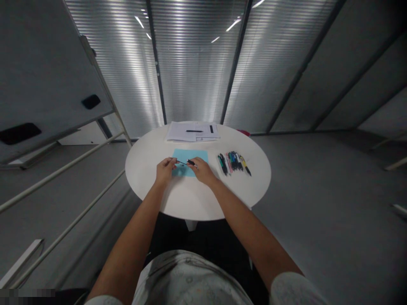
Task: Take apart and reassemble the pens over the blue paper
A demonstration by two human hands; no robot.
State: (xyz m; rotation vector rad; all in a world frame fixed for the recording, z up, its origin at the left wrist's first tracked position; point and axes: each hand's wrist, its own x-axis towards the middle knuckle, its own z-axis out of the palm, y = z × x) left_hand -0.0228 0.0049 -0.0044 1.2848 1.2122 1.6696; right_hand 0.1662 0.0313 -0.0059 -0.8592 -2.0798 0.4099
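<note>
While hands (164,170) (202,169) pinch thin dark rod (181,162) and stubby black piece (191,162) | rectangular blue sheet (200,154) lies beneath

On the table (190,199), papers (179,133) lie behind the sheet (192,153), pens (233,161) to its right.

Held pc (191,162) blk; sheet (201,154) lt blue; tbl (187,199) wht; pens (234,161) blk/grn/pink/blu/yel; blinds (193,84) gry, horiz stripes; flr (318,190) dk gry.

No text can be read, the white papers (181,136) perhaps lying too far off.
</note>
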